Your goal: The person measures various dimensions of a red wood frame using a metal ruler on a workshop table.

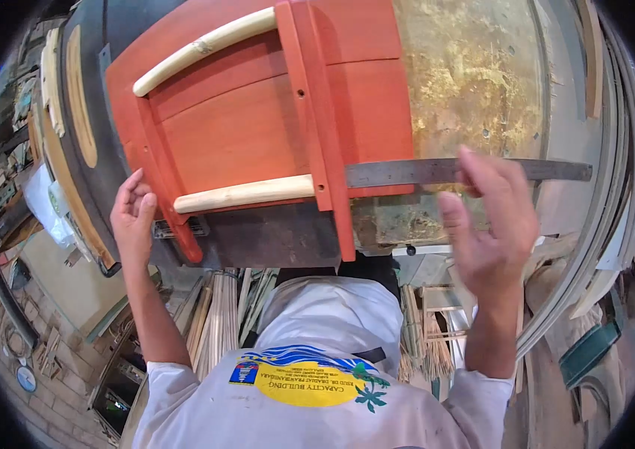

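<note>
The red wooden piece [227,127] is lying on the surface [474,82], looking stiff, heavyish, best held by its bars [308,105]. My half-curled, empty left hand [135,213] is hovering beside it, my half-open right hand [493,209] over the ruler [400,173], contact unclear.

You've got a crumpled white plastic bag [44,206], a long dark curved bar [7,288] and a small round blue-and-white disc [27,378] off left; thin pale wooden strips [220,318] near you; dark-green flat-sided piece [589,353] lower right.
</note>
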A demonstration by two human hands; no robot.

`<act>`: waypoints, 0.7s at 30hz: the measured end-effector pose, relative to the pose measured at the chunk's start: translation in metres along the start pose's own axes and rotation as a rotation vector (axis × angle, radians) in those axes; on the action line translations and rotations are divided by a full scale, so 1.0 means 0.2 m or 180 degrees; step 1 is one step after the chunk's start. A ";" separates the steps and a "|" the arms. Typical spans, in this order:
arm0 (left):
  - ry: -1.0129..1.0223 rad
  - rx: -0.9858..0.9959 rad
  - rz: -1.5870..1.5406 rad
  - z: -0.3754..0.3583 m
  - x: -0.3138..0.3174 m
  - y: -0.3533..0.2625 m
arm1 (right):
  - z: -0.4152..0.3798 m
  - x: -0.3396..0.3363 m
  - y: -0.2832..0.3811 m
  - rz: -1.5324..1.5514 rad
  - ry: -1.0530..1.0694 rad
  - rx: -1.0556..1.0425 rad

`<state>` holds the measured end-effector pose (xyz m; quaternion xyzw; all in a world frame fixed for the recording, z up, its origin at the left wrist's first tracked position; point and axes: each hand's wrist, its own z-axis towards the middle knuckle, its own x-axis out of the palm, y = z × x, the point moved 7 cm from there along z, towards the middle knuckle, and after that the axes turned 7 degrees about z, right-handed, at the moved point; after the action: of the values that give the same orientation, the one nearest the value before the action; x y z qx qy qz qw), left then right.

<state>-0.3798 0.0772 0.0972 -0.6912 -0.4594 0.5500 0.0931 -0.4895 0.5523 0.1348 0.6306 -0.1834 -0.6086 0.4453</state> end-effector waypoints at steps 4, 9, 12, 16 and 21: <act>-0.0013 0.0029 -0.0207 0.02 0.03 0.04 | 0.07 0.24 0.10 0.0497 -0.0154 0.0811; 0.0023 -0.0009 -0.0166 0.01 0.06 0.00 | 0.14 0.40 0.17 0.0012 -0.0160 0.0876; -0.0067 0.0061 -0.0207 0.01 0.05 0.03 | 0.17 0.44 0.17 -0.0162 -0.0047 0.1024; -0.0082 0.0074 -0.0233 0.01 0.05 0.03 | 0.18 0.50 0.17 -0.0098 0.0072 0.1133; -0.0095 0.0038 -0.0221 0.00 0.06 0.01 | 0.19 0.51 0.18 -0.0058 0.0036 0.1149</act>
<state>-0.3797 0.0843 0.0885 -0.6660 -0.4812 0.5594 0.1094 -0.4941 0.4419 0.1060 0.7053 -0.2815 -0.5662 0.3205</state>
